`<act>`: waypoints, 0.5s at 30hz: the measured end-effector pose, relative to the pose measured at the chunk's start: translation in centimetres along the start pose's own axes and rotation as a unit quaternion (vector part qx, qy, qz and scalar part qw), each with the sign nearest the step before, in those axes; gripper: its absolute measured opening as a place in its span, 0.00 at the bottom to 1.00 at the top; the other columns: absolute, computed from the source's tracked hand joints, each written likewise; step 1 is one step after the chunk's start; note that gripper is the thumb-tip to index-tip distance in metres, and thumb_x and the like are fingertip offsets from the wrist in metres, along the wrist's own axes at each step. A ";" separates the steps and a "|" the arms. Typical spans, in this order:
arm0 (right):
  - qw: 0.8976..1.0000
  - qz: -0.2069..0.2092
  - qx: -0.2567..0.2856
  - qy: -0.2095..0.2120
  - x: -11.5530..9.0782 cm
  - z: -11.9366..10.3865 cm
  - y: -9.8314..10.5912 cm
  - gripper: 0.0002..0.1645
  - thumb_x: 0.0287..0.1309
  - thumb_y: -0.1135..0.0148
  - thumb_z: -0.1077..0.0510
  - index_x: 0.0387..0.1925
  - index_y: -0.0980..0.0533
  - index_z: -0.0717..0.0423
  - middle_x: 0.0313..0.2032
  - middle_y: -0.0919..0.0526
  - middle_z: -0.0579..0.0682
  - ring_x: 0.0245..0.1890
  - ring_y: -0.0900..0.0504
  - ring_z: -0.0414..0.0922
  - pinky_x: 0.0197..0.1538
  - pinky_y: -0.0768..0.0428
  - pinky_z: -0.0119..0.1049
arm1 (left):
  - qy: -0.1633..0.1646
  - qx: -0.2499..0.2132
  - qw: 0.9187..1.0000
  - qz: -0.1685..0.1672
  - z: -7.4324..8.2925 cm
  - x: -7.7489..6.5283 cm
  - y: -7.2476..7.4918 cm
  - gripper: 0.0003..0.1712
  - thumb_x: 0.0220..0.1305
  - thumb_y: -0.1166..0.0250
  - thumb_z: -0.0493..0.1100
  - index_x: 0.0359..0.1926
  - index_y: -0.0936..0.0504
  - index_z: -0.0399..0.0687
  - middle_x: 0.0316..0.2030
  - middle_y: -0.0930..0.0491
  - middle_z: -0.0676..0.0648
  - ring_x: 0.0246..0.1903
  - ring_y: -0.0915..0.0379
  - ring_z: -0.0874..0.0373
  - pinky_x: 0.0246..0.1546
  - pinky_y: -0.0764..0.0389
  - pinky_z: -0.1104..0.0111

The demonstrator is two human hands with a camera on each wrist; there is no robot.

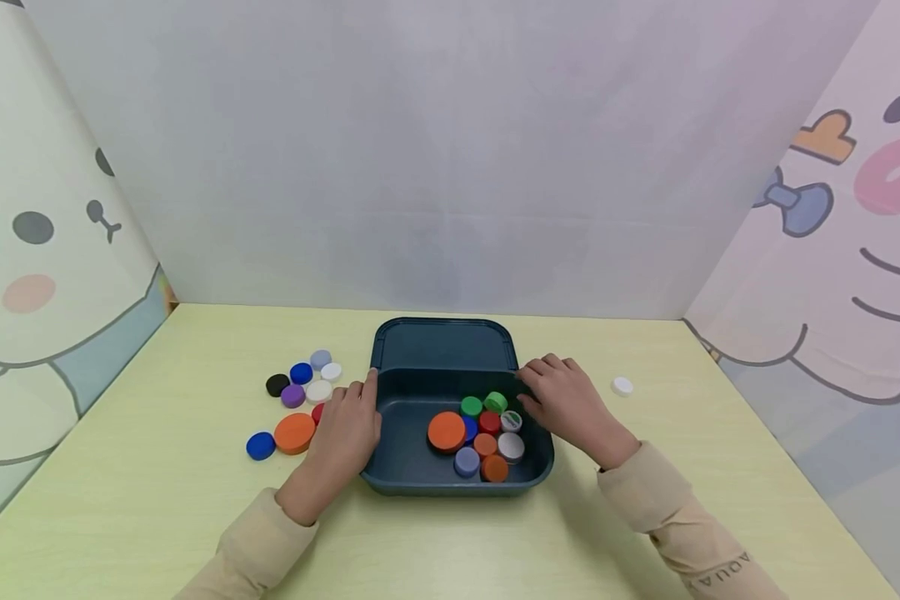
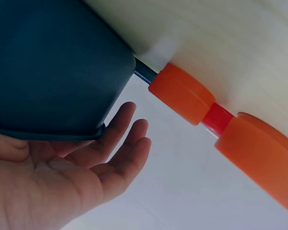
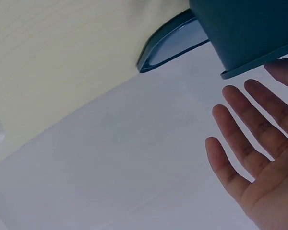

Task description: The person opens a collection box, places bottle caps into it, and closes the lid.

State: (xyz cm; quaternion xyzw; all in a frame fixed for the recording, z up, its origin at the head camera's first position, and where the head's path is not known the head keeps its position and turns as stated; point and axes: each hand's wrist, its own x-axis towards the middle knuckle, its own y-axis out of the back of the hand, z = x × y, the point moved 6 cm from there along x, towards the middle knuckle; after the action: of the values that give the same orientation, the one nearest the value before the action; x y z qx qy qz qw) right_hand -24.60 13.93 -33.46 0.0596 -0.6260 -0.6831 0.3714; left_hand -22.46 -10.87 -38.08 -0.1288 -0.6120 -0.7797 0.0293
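A dark teal plastic box [image 1: 405, 450] stands on the table, its matching lid [image 1: 444, 343] lying behind its back edge. Bottle caps in several colours lie inside, mostly towards the right, among them a large orange cap [image 1: 447, 432] and a green cap [image 1: 471, 407]. My left hand [image 1: 348, 429] holds the box's left rim, the index finger reaching its back corner; the other fingers curve loosely outside in the left wrist view. At the back right corner my right hand [image 1: 566, 404] holds the rim, thumb on the inner side. Its other fingers spread outside the wall in the right wrist view.
More loose caps lie left of the box, including a large orange cap [image 1: 295, 434], a black cap [image 1: 277, 385] and a purple cap [image 1: 292, 396]. One white cap [image 1: 622, 387] lies to the right. A pale cloth wall [image 1: 442, 167] rises behind the table [image 1: 450, 550].
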 end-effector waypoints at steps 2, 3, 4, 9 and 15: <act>1.000 0.008 0.003 -0.008 -0.2 0.7 0.1 0.16 0.45 0.31 0.53 0.37 0.21 0.54 0.35 0.18 0.50 0.37 0.24 0.48 0.40 0.24 0.42 | 0.000 0.001 1.000 -0.001 0.0 0.0 0.0 0.33 0.60 0.41 0.42 0.64 0.40 0.36 0.50 0.26 0.36 0.48 0.31 0.42 0.48 0.24 0.55; 1.000 0.011 0.004 -0.012 -0.3 1.1 0.1 0.16 0.45 0.31 0.53 0.37 0.21 0.54 0.36 0.18 0.50 0.37 0.24 0.48 0.39 0.24 0.43 | 0.000 0.001 1.000 -0.001 0.0 0.0 0.0 0.33 0.60 0.41 0.42 0.64 0.40 0.36 0.50 0.26 0.36 0.48 0.31 0.42 0.48 0.24 0.55; 1.000 0.012 0.005 -0.017 -0.4 1.5 0.1 0.16 0.44 0.31 0.53 0.38 0.21 0.54 0.36 0.18 0.50 0.38 0.24 0.48 0.39 0.24 0.43 | 0.000 0.002 1.000 -0.001 0.0 0.0 0.0 0.33 0.60 0.41 0.42 0.64 0.40 0.36 0.50 0.26 0.36 0.48 0.31 0.42 0.48 0.24 0.55; 0.999 0.006 0.008 -0.044 -1.1 3.5 -0.3 0.16 0.44 0.31 0.55 0.38 0.21 0.55 0.37 0.18 0.51 0.39 0.23 0.50 0.40 0.24 0.46 | 0.000 0.004 1.000 0.001 0.0 0.1 0.0 0.33 0.60 0.41 0.42 0.64 0.40 0.36 0.50 0.26 0.36 0.48 0.31 0.42 0.48 0.24 0.54; 0.997 -0.005 0.017 -0.077 -2.1 6.1 -0.9 0.15 0.45 0.32 0.57 0.37 0.22 0.57 0.36 0.18 0.54 0.38 0.23 0.53 0.36 0.25 0.49 | 0.001 0.003 1.000 0.000 0.0 0.1 0.0 0.33 0.60 0.41 0.42 0.65 0.40 0.37 0.50 0.26 0.36 0.48 0.31 0.42 0.48 0.24 0.54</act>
State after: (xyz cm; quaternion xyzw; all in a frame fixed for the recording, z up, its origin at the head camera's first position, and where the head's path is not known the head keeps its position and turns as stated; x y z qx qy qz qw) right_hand -26.87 20.02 -33.81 0.0164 -0.6641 -0.6764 0.3181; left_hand -22.52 -10.87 -38.11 -0.1283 -0.6145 -0.7778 0.0304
